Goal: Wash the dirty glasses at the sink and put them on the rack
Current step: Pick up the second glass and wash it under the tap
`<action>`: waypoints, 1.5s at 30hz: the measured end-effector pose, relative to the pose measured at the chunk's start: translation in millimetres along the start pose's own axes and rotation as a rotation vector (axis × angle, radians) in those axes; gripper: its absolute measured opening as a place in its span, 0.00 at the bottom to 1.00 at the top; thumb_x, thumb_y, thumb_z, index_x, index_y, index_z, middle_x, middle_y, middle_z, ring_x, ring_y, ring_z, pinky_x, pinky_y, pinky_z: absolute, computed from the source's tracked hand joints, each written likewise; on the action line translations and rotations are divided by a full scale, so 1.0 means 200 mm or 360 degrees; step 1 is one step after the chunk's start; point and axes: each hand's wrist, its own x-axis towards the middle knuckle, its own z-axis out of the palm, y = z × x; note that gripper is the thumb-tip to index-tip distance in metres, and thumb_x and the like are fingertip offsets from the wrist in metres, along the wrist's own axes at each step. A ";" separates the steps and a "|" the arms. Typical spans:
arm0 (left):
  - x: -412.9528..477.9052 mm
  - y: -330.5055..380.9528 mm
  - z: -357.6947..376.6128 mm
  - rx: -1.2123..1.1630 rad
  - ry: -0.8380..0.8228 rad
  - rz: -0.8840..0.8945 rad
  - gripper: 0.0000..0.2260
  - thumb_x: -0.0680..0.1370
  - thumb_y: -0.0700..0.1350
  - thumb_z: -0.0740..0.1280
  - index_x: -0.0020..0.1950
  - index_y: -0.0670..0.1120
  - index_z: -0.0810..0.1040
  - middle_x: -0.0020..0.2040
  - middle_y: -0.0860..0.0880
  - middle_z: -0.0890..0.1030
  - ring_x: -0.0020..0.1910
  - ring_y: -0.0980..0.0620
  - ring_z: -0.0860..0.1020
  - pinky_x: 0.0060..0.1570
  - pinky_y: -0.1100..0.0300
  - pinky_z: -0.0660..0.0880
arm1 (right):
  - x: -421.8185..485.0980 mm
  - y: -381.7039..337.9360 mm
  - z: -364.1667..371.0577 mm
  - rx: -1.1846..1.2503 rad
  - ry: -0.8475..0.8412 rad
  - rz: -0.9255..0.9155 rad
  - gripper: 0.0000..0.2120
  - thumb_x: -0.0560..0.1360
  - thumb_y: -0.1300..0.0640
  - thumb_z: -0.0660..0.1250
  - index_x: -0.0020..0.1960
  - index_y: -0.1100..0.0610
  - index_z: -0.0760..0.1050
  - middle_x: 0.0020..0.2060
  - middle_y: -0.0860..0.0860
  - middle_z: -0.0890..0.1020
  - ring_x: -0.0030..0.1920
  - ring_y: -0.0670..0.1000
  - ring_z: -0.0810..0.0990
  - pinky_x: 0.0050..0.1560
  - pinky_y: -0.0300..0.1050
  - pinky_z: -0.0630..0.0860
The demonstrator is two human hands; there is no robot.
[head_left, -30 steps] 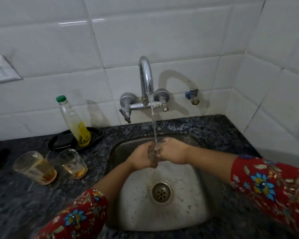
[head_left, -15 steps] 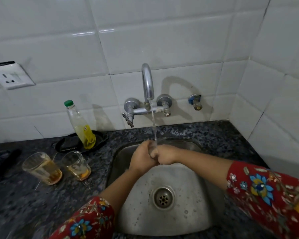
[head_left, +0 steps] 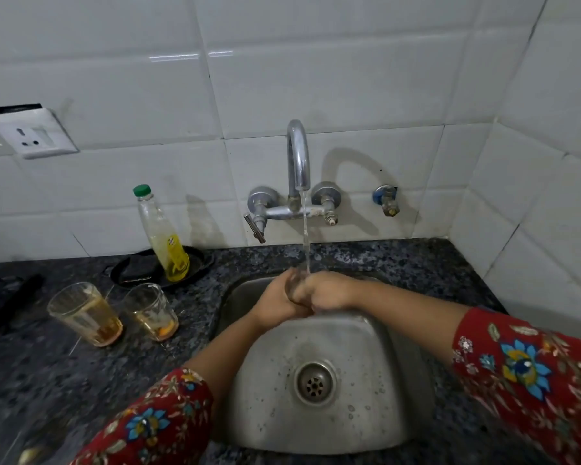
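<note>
Over the steel sink point(head_left: 376, 414), my left hand point(head_left: 275, 305) and my right hand point(head_left: 327, 292) press together under the running water. Both close around a small clear glass point(head_left: 296, 286), which is mostly hidden by my fingers. The stream from the tap point(head_left: 297, 162) falls onto the glass and my hands. Two dirty glasses stand on the counter left of the sink: a larger one point(head_left: 84, 317) and a smaller one point(head_left: 151, 310), each with amber liquid at the bottom. No rack is in view.
A bottle of yellow dish soap point(head_left: 163, 236) with a green cap leans in a black dish point(head_left: 138, 268) behind the glasses. The dark granite counter point(head_left: 31, 380) surrounds the sink. A wall socket point(head_left: 31, 135) sits at the left, and a tiled side wall closes in on the right.
My hands stay together under the stream, rubbing around the glass and shifting slightly. The camera has tilted up a little, so the socket shows more fully.
</note>
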 end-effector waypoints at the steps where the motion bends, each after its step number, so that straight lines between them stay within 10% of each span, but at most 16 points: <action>1: 0.01 -0.01 -0.03 -0.0019 -0.0160 0.0012 0.27 0.62 0.32 0.79 0.58 0.42 0.75 0.51 0.53 0.79 0.48 0.65 0.79 0.50 0.71 0.73 | 0.00 0.04 0.01 -0.0326 0.0048 -0.0131 0.07 0.73 0.61 0.62 0.46 0.52 0.78 0.45 0.50 0.80 0.47 0.53 0.77 0.49 0.46 0.74; 5: 0.02 -0.04 -0.03 0.0262 -0.0309 0.0022 0.29 0.61 0.36 0.80 0.58 0.53 0.76 0.54 0.58 0.79 0.53 0.65 0.78 0.60 0.62 0.73 | 0.01 0.12 0.07 -0.1108 0.0255 -0.0357 0.09 0.75 0.60 0.63 0.53 0.51 0.78 0.51 0.49 0.82 0.52 0.53 0.80 0.56 0.47 0.73; 10: -0.04 0.02 0.10 0.0516 0.0330 -0.0176 0.26 0.59 0.51 0.76 0.56 0.56 0.74 0.52 0.56 0.82 0.51 0.55 0.80 0.53 0.51 0.78 | -0.01 -0.01 0.11 0.0688 0.0043 0.0417 0.14 0.69 0.72 0.61 0.33 0.55 0.71 0.35 0.53 0.74 0.38 0.53 0.72 0.37 0.43 0.69; 14: -0.05 0.06 0.07 0.1343 0.0215 -0.0114 0.28 0.67 0.53 0.73 0.64 0.53 0.68 0.60 0.51 0.78 0.60 0.48 0.76 0.61 0.48 0.71 | -0.07 -0.04 0.07 0.1980 0.0110 0.0534 0.12 0.75 0.71 0.61 0.45 0.57 0.78 0.37 0.49 0.81 0.38 0.45 0.77 0.34 0.34 0.74; 19: -0.09 0.07 0.00 0.2047 -0.0276 -0.0304 0.32 0.71 0.47 0.73 0.71 0.52 0.63 0.69 0.45 0.71 0.69 0.41 0.68 0.63 0.43 0.67 | -0.07 -0.08 0.25 0.2656 0.0089 0.0803 0.10 0.79 0.61 0.59 0.48 0.54 0.78 0.42 0.49 0.84 0.47 0.46 0.80 0.47 0.41 0.72; 27: -0.10 0.12 0.03 0.2862 -0.0597 -0.0549 0.20 0.79 0.48 0.61 0.71 0.49 0.67 0.69 0.43 0.70 0.66 0.39 0.69 0.59 0.43 0.64 | -0.01 -0.23 0.50 0.3233 0.0374 0.1223 0.12 0.77 0.60 0.59 0.41 0.56 0.80 0.30 0.47 0.83 0.39 0.47 0.80 0.39 0.42 0.69; 32: -0.08 0.12 -0.04 0.1992 -0.0529 -0.0616 0.28 0.68 0.49 0.76 0.66 0.50 0.71 0.62 0.46 0.76 0.61 0.44 0.75 0.58 0.47 0.74 | -0.04 -0.24 0.50 0.2476 0.0977 0.0830 0.14 0.81 0.59 0.56 0.43 0.55 0.78 0.36 0.49 0.83 0.40 0.48 0.79 0.43 0.43 0.71; 38: -0.04 0.06 -0.09 -0.0105 -0.0554 -0.0544 0.22 0.59 0.38 0.74 0.52 0.43 0.79 0.48 0.45 0.82 0.50 0.48 0.80 0.55 0.49 0.76 | -0.13 0.08 0.43 0.0257 0.1344 -0.0097 0.16 0.80 0.53 0.52 0.44 0.57 0.75 0.39 0.51 0.79 0.43 0.52 0.76 0.60 0.48 0.68; 42: -0.02 0.07 0.05 -0.0104 -0.0248 -0.0521 0.18 0.61 0.36 0.75 0.50 0.42 0.79 0.44 0.46 0.83 0.45 0.48 0.80 0.57 0.47 0.77 | -0.11 0.04 0.30 0.0209 0.1310 0.0075 0.21 0.79 0.49 0.46 0.42 0.57 0.73 0.36 0.52 0.81 0.41 0.53 0.78 0.65 0.53 0.67; 45: -0.03 0.11 0.14 0.0817 0.0222 -0.0486 0.21 0.63 0.49 0.75 0.54 0.52 0.75 0.47 0.52 0.82 0.47 0.50 0.81 0.45 0.57 0.76 | -0.04 -0.10 0.19 0.0493 0.1188 0.0603 0.24 0.81 0.47 0.46 0.49 0.61 0.76 0.46 0.59 0.83 0.49 0.60 0.80 0.56 0.50 0.73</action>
